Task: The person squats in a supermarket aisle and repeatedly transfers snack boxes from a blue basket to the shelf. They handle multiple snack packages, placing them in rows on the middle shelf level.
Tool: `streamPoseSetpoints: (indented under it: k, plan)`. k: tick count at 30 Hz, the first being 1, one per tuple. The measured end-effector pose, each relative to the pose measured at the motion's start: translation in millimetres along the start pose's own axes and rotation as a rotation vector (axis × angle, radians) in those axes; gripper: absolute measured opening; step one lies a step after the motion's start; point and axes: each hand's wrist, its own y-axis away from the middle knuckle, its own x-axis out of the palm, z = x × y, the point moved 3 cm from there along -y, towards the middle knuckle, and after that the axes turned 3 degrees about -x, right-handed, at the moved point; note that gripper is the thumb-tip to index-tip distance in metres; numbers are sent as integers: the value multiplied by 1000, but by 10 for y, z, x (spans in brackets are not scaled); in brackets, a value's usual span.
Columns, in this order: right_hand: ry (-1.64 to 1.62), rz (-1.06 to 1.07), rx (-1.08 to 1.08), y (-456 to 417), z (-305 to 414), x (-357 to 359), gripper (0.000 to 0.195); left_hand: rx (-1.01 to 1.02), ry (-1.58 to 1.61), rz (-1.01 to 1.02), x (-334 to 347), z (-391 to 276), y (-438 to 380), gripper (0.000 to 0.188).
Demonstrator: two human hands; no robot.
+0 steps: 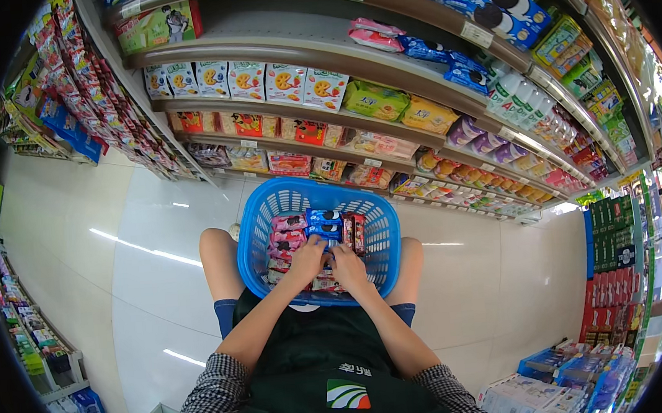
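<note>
A blue plastic shopping basket (390, 242) with slotted walls sits between my knees. Inside it, my left hand (307, 261) and my right hand (349, 267) come together with bent fingers on a blue biscuit packet (332, 242), partly hidden by the fingertips. Just beyond my fingers lie more blue biscuit packets (324, 216). Pink biscuit packets (287, 223) fill the left side of the basket. Red snack packets (354, 232) stand along the right. Below my hands are red and white packets (328, 285), partly covered by my wrists.
Store shelves (273, 38) curve across the front, holding boxed biscuits (283, 83), blue packets (465, 73) and bagged bread (305, 130). Hanging snack packs (83, 85) line the left end. Boxed goods (534, 399) are at lower right. Glossy tile floor (157, 276) lies around me.
</note>
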Motion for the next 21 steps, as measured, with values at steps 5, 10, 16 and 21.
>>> streamPoseSetpoints:
  k: [5,10,16,21]
  plan:
    - [-57,32,75,-455,-209,269,43,-139,-142,105,90,244,-580,58]
    - [-56,161,187,-632,-337,339,61,-117,-261,103,274,334,-914,55]
    - [-119,242,283,-652,-358,293,59,-158,-496,97,434,389,-1032,40]
    - [-142,243,293,-665,-376,287,61,-134,-481,8,400,398,-965,44]
